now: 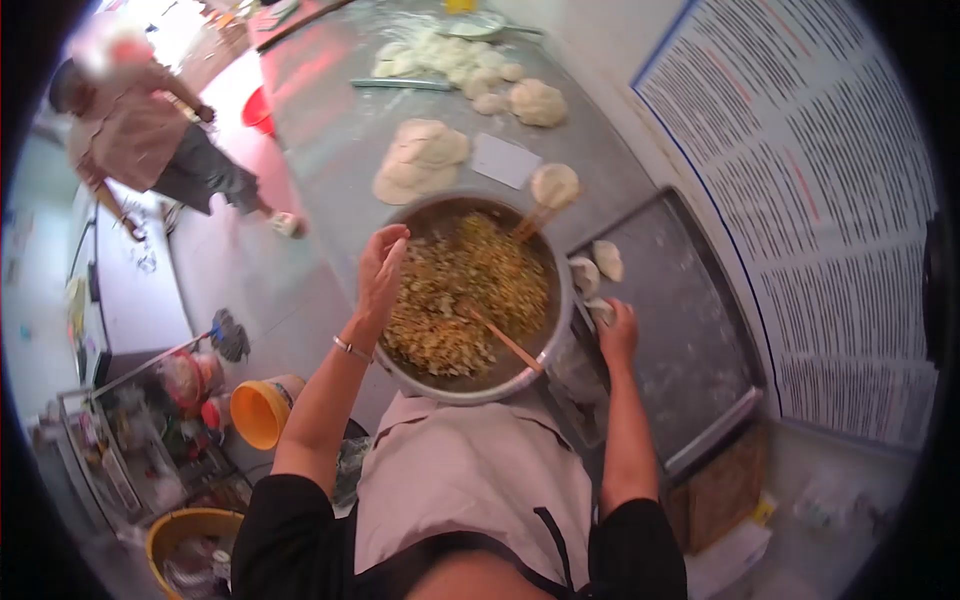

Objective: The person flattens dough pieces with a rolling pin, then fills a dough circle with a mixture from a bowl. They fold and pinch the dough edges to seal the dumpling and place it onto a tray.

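A large metal bowl [563, 300] of chopped filling [450, 290] stands in front of me. A wooden-handled utensil [508, 342] is stuck in the filling, its handle leaning on the near rim. My left hand [381, 272] is at the bowl's left rim, fingers stretched out, holding nothing. On the right, my right hand [620, 335] has its fingers closed on a dumpling [600, 311] at the left side of a dark tray [690, 320]. Two more folded dumplings [607, 260] lie just beyond it. A round dough wrapper [555, 184] sits at the bowl's far right rim, by some wooden sticks [535, 220].
Overlapping dough wrappers [420, 160] and a white card [506, 161] lie on the metal table [330, 150]. Farther back are dough pieces [450, 55] and a rod [400, 85]. A person [150, 130] stands at left. An orange bucket [258, 415] is on the floor.
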Tool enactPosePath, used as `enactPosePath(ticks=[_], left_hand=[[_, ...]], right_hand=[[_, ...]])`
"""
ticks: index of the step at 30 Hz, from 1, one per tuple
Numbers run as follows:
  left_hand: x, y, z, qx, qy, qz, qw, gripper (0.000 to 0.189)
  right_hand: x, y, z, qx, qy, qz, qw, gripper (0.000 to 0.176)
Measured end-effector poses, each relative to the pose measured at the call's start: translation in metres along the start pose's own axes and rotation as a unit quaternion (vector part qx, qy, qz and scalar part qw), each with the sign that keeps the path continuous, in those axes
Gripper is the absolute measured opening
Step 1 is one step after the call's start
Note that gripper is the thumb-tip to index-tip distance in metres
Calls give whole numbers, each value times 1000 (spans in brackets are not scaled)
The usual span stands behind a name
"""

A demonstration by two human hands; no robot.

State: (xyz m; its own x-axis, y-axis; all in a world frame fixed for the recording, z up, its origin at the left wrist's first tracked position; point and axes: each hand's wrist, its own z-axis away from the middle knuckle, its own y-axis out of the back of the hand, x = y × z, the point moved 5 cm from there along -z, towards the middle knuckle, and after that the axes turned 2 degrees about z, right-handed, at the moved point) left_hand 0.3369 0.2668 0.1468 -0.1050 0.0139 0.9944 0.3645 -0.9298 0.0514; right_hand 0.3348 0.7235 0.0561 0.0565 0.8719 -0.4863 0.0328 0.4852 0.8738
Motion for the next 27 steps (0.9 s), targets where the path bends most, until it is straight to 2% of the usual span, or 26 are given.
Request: enactPosePath(ticks=[2, 4, 6, 8, 10, 12, 14, 16, 19, 20, 23, 24, 27], left_hand=[[-9, 28, -38, 45, -27, -37, 998, 28], [-30, 46, -82, 77, -48, -88, 992, 28], [-59, 54, -126, 68, -7, -160, 985, 29], [-82, 55, -167, 53, 19, -225, 973, 30], [-100, 48, -202, 29, 32, -285, 957, 32], [-108, 34, -236, 33, 15, -307, 951, 33], [-119, 19, -269, 46, -7, -327, 944, 34], [-130, 9, -302, 72, -37, -347, 934, 35], [-137, 7, -335, 162, 28, -397, 903, 35], [-135, 7, -340, 159, 101, -412, 891, 47], [-133, 8, -353, 111, 228, -391, 885, 60], [-134, 9, -353, 141, 228, -369, 890, 62], [-157, 12, -366, 155, 237, -353, 892, 45]], right_hand=[[10, -5, -5, -11, -23, -32, 999, 40], [9, -1, -5, 15, 26, 30, 999, 39], [-35, 32, 0, 96, 55, 13, 994, 36], [-63, 45, 10, 118, 124, -30, 985, 31], [-99, 47, 25, -25, 72, -143, 987, 25], [-128, 40, 42, -47, 226, -125, 965, 26], [-153, 35, 54, -136, 240, -110, 955, 26], [-149, 20, 68, -162, 258, -76, 949, 27], [-152, 17, 72, -175, 258, -43, 949, 32], [-154, 17, 70, -181, 261, -27, 948, 35], [-157, 11, 67, -205, 267, 13, 942, 43], [-157, 8, 67, -212, 268, 21, 939, 45], [-161, 1, 68, -229, 269, 55, 934, 50]])
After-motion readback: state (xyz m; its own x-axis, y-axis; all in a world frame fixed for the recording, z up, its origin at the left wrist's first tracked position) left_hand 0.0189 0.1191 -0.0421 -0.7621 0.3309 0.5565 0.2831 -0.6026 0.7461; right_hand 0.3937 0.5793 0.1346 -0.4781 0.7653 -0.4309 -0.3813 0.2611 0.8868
